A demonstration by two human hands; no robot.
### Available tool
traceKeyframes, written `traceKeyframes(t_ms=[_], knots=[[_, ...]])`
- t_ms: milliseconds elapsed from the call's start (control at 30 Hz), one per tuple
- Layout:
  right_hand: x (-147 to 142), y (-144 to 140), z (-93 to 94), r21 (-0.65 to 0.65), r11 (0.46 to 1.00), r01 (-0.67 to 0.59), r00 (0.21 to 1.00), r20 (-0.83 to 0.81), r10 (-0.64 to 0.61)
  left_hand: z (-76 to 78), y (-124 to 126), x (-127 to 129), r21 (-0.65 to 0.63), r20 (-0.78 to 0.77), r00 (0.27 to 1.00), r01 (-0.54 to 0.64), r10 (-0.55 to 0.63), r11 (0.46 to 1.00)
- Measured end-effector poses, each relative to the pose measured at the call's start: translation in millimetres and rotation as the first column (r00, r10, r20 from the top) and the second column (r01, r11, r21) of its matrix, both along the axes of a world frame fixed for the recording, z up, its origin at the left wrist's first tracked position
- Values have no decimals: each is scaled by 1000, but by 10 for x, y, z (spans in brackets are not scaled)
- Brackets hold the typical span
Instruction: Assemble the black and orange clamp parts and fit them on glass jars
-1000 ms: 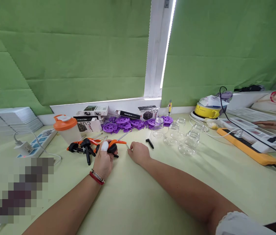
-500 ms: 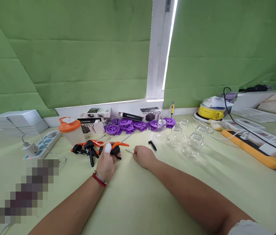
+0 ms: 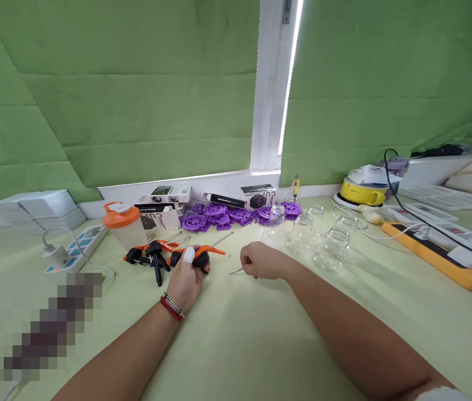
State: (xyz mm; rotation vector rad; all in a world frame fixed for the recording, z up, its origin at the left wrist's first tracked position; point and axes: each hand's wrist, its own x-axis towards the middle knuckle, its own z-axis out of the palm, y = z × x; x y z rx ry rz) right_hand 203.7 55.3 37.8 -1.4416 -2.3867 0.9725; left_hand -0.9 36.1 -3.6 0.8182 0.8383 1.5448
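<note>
Now left hand (image 3: pixel 185 278) grips an orange-black clamp (image 3: pixel 200 255) on the table (image 3: pixel 236 345), bandaged fingertip on top. Right hand (image 3: pixel 261 260), at 3 o'clock of it, pinches a thin metal pin (image 3: pixel 236 271), fingers closed narrow. More clamps (image 3: pixel 152 257) at 9 o'clock of the held one. Orange-lid shaker (image 3: pixel 123 224) at 10, purple wheels (image 3: pixel 227 214) at 12, glass jars (image 3: pixel 319 236) at 2 o'clock. Power strip (image 3: pixel 74 248) far left.

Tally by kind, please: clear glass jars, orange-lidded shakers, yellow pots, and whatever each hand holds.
Clear glass jars: 5
Orange-lidded shaker: 1
Yellow pot: 1
Orange-and-black tool in left hand: 1
Thin metal pin in right hand: 1
Total: 9
</note>
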Motion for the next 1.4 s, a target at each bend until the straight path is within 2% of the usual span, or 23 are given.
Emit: traceKeyframes(t_ms=[67,167,267,367,533,700,967,1200,1400], knots=[[49,-48,140,21,1000,-23,985,-173,26,0,-16,15,-21,14,998,62,-62,998],[28,-122,267,156,988,10,915,-400,54,13,-79,66,-77,18,978,206,-206,975],[-87,-167,263,224,965,140,824,-566,12,32,-170,137,-134,0,930,364,-367,922],[-200,-175,188,177,956,233,751,-657,-61,37,-246,192,-158,-11,885,458,-465,875],[-249,-169,130,97,973,211,767,-633,-104,28,-278,210,-136,-24,846,525,-532,840],[-213,-145,157,136,962,235,756,-648,-93,51,-278,212,-154,-31,829,549,-559,822],[-264,-162,122,75,972,223,796,-589,-137,20,-286,217,-158,-56,814,564,-578,810],[-308,-154,48,32,978,205,773,-618,-142,-15,-277,211,-151,-62,797,587,-601,795],[-323,-125,-59,28,986,164,767,-632,-109,17,-297,228,-161,-56,808,572,-586,804]])
